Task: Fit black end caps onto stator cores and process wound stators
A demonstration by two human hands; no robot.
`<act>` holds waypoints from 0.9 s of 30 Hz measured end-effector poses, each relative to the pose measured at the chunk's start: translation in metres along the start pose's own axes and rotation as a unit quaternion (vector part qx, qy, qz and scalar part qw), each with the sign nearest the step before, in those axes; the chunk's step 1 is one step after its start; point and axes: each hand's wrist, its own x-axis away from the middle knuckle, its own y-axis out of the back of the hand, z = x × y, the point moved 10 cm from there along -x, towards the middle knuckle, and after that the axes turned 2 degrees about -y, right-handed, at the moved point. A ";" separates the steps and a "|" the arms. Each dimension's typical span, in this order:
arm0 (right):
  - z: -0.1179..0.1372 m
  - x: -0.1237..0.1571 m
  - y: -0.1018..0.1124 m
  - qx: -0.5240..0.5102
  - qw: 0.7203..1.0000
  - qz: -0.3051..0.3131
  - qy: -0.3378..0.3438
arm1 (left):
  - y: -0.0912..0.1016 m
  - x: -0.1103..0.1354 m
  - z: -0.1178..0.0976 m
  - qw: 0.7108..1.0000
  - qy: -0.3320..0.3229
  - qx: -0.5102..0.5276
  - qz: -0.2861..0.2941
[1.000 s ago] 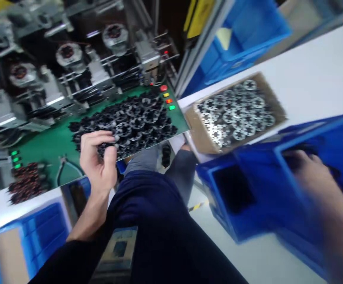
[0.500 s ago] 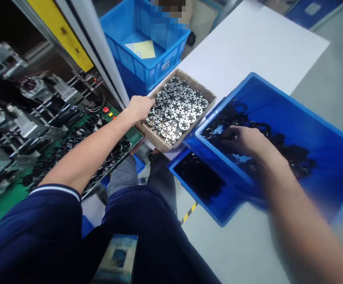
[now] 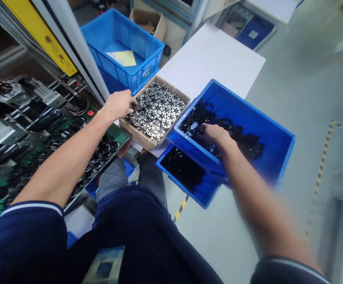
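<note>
My left hand (image 3: 120,104) is at the left side of a cardboard box (image 3: 140,138). Its fingers are curled around a slotted metal ring (image 3: 134,114) at that edge. Rows of similar silver metal rings (image 3: 161,116) lie flat in the box. My right hand (image 3: 217,136) reaches down into a large blue bin (image 3: 273,138), among dark plastic-looking parts (image 3: 233,132). Its fingertips are hidden by shadow and the dark parts, so what they hold cannot be made out.
A smaller blue bin (image 3: 209,197) with black parts sits below the large one. Left is a machine (image 3: 8,130) with a green bed full of dark parts and a red button (image 3: 90,113). Behind stand a light-blue crate (image 3: 148,65) and a white table (image 3: 215,55).
The camera view has shifted, so the bins and box appear farther left. My left hand stays at the box's left edge, a metal ring now showing at its fingers. My right hand remains in the bin.
</note>
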 end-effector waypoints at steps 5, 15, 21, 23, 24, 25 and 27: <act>-0.018 0.012 0.022 -0.129 0.991 -0.034 0.020 | 0.034 0.069 -0.017 0.875 0.036 0.465 -0.128; -0.040 0.108 0.054 -0.409 0.880 -0.218 0.103 | -0.033 0.262 -0.089 0.495 0.163 0.852 -0.043; 0.102 0.256 0.053 -0.540 0.712 -0.204 0.400 | 0.003 0.275 -0.141 0.441 0.078 0.891 -0.079; 0.144 0.297 0.055 -0.498 0.693 -0.224 0.472 | 0.016 0.278 -0.148 0.451 0.081 0.885 -0.089; 0.158 0.310 0.056 -0.477 0.690 -0.234 0.491 | 0.021 0.280 -0.148 0.467 0.086 0.874 -0.102; 0.169 0.319 0.056 -0.461 0.692 -0.244 0.499 | 0.026 0.284 -0.146 0.491 0.096 0.858 -0.118; 0.180 0.324 0.055 -0.445 0.701 -0.257 0.494 | 0.032 0.293 -0.140 0.529 0.125 0.828 -0.138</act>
